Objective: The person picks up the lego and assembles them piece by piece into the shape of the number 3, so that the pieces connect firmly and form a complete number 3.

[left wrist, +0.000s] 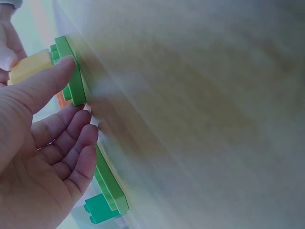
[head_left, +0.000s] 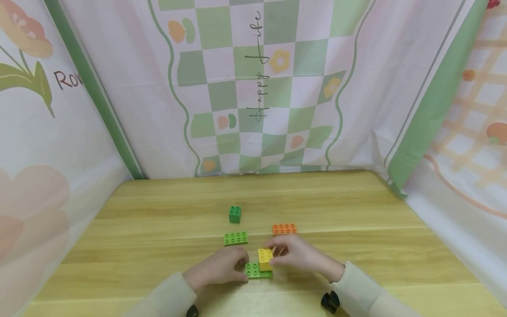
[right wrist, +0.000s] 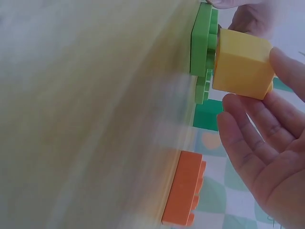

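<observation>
My right hand pinches a square yellow toy brick between thumb and fingers. The yellow brick sits over the right end of a flat light green brick, slightly tilted against its studs in the right wrist view; whether it is fully seated I cannot tell. At the other end, my left hand holds the light green brick with its thumb along one side and a fingertip at the end. The left hand's other fingers curl loosely, touching nothing else.
Beyond the left hand lies a second flat light green brick. Farther back stands a dark green square brick. An orange flat brick lies just beyond the right hand. The wooden table is bordered by printed curtains.
</observation>
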Motion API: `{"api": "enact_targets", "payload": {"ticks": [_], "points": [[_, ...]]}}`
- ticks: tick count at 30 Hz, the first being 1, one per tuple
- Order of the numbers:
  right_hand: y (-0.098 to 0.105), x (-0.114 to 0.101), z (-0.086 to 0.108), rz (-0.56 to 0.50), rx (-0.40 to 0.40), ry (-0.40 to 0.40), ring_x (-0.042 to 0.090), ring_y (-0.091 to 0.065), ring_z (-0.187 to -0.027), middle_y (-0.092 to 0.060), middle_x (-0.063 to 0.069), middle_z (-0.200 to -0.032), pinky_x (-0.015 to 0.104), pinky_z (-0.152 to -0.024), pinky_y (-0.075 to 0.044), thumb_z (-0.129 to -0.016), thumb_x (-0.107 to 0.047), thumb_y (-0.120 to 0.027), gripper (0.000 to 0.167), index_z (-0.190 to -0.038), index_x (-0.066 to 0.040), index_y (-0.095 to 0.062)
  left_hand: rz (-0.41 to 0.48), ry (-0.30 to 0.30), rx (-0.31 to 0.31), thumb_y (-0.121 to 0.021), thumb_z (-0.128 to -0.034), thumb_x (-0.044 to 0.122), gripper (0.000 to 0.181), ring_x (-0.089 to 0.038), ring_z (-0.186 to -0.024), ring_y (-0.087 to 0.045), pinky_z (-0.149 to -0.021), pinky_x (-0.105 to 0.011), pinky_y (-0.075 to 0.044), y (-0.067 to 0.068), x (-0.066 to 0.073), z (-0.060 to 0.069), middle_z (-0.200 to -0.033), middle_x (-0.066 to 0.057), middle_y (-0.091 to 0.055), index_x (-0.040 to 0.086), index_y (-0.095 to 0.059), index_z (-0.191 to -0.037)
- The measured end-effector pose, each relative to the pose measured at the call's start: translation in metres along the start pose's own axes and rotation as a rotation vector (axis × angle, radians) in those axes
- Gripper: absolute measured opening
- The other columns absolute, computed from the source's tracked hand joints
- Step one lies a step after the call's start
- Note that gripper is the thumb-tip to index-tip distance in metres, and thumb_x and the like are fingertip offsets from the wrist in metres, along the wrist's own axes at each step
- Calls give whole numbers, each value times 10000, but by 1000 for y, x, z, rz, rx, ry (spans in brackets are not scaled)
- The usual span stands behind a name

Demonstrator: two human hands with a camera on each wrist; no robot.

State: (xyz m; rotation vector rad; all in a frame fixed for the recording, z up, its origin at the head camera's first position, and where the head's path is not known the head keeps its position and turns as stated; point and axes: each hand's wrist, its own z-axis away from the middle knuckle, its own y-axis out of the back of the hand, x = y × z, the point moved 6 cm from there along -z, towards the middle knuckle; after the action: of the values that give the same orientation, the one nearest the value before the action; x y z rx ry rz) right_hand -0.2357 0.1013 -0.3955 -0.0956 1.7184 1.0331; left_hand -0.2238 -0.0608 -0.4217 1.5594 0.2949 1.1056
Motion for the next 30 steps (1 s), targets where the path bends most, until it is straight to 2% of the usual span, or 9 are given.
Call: {"api": "enact_targets", "payload": {"ticks": [13, 30], "points": [[-5, -3, 0, 22, -49, 45, 266, -594, -865, -620, 31, -1064, 270, -734, -498, -784, -146, -727, 375, -1129, -47, -621, -10, 4, -3, -759, -729, 316, 346, -14, -817, -503, -754, -226, -450, 0, 0, 0, -891, 125, -554, 140, -630, -998], [-11, -10, -1, 49, -121, 64, 172, -581, -859, -591, -21, -1065, 243, -729, -494, -782, -163, -729, 331, -1087, -105, -613, -16, -7, 16, -762, -722, 308, 334, -13, -797, -492, -745, -214, -443, 1, 1, 1, -871, 119, -544, 131, -627, -972]]}}
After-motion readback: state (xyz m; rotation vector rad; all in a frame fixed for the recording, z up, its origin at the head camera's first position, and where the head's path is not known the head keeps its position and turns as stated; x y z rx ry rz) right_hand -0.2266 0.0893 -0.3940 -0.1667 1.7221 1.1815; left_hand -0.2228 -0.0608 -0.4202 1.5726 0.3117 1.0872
